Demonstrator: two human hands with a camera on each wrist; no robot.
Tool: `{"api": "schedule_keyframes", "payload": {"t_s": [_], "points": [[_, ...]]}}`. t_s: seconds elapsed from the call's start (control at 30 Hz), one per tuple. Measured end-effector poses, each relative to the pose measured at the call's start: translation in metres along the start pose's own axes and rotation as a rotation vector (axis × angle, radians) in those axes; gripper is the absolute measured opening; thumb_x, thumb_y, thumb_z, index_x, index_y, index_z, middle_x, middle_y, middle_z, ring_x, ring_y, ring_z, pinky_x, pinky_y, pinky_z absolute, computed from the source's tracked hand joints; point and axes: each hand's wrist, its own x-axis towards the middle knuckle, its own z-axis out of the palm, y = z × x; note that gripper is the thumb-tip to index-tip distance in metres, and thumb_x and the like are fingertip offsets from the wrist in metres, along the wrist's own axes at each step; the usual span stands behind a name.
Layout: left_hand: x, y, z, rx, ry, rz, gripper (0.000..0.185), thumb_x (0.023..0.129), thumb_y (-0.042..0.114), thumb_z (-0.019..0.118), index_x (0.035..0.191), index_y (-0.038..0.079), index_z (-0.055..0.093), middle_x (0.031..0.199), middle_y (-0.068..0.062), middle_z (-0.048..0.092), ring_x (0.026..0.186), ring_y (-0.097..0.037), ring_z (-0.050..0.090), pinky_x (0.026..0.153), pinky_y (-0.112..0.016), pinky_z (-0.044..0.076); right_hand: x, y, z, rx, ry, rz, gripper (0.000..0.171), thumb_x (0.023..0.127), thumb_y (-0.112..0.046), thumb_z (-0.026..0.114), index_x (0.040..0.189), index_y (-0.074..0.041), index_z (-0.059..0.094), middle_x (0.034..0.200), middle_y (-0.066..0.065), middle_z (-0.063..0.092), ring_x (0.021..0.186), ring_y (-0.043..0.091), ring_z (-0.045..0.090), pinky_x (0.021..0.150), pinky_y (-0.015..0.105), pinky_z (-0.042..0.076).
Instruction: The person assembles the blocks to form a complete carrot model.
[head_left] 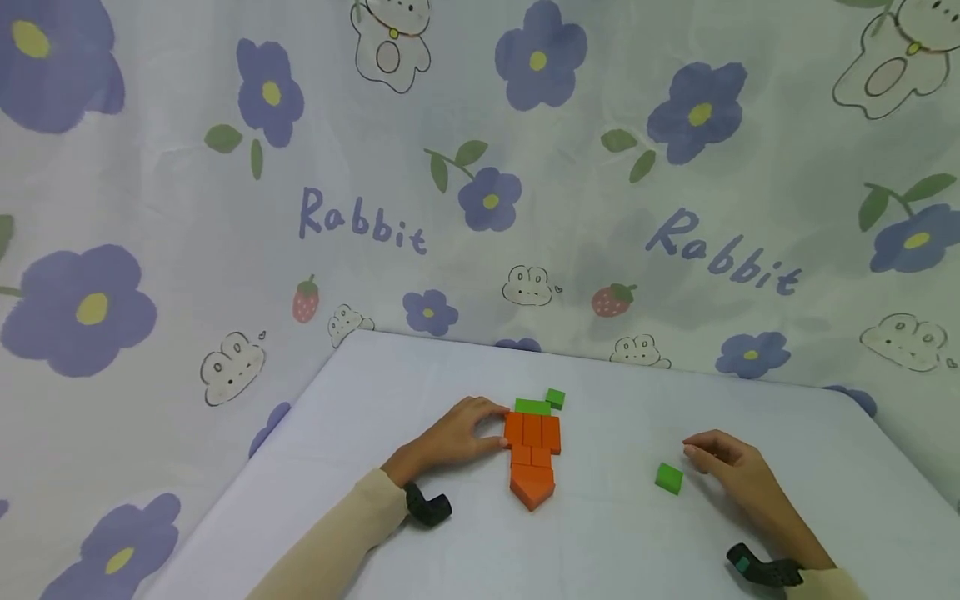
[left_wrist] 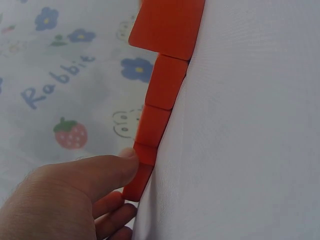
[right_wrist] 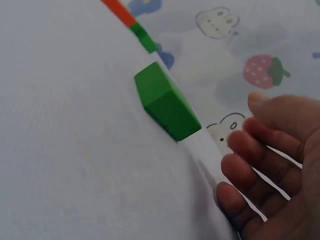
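Pressing against the left edge of the orange block carrot [head_left: 532, 454], the left hand [head_left: 453, 437] is touching it with thumb and fingertips, steadying rather than gripping. The carrot is lying mid-table [head_left: 375, 400], two green blocks [head_left: 542, 404] sitting at its top. The right hand [head_left: 731, 467] is resting loosely curled and empty, just beside a lone green block [head_left: 668, 478].

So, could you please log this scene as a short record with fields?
surface: white table
figure: orange blocks laid flat in a carrot shape
top: two green blocks at its far end
loose piece: green block, apart from the figure
left hand: fingertips touch the figure's left edge
right hand: fingers loosely curled beside the loose piece, holding nothing
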Motion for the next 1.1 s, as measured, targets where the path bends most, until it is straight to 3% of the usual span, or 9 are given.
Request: {"api": "schedule_keyframes", "payload": {"t_s": [0.23, 0.4, 0.73, 1.1], "points": [[0.0016, 0.0013, 0.0021, 0.000, 0.002, 0.029, 0.056, 0.093, 0.049, 0.066, 0.141, 0.022, 0.056, 0.137, 0.004, 0.059, 0.129, -0.016, 0.050, 0.111, -0.043, 0.042, -0.0053, 0.0051, -0.0020, -0.099, -0.175, -0.168, 0.027, 0.090, -0.036, 0.074, 0.111, -0.019, 0.069, 0.107, -0.003, 0.069, 0.091, 0.000, 0.060, 0.078, 0.020, 0.052], [0.0009, 0.0029, 0.0019, 0.008, 0.005, 0.031, 0.055, 0.093, 0.047, 0.067, 0.141, 0.020, 0.056, 0.137, 0.003, 0.059, 0.129, -0.017, 0.050, 0.111, -0.043, 0.042, -0.0085, 0.0040, -0.0065, -0.154, -0.247, -0.253, 0.035, 0.085, -0.036, 0.079, 0.116, -0.024, 0.066, 0.114, -0.006, 0.065, 0.102, -0.006, 0.056, 0.087, 0.016, 0.049], [0.0008, 0.0004, -0.0002, 0.005, 0.004, 0.027, 0.056, 0.093, 0.049, 0.066, 0.141, 0.021, 0.056, 0.138, 0.003, 0.059, 0.131, -0.018, 0.049, 0.112, -0.044, 0.041, -0.0040, 0.0054, -0.0057, -0.164, -0.262, -0.227, 0.035, 0.088, -0.039, 0.076, 0.119, -0.026, 0.066, 0.117, -0.004, 0.065, 0.101, -0.006, 0.057, 0.086, 0.019, 0.051], [-0.0003, 0.0000, -0.0022, 0.000, 0.010, 0.046, 0.056, 0.093, 0.049, 0.067, 0.140, 0.020, 0.057, 0.137, 0.002, 0.059, 0.128, -0.018, 0.050, 0.111, -0.044, 0.042, -0.0021, 0.0020, -0.0008, -0.153, -0.236, -0.179, 0.036, 0.086, -0.038, 0.078, 0.114, -0.018, 0.066, 0.109, -0.003, 0.067, 0.093, -0.001, 0.057, 0.082, 0.020, 0.050]]}}
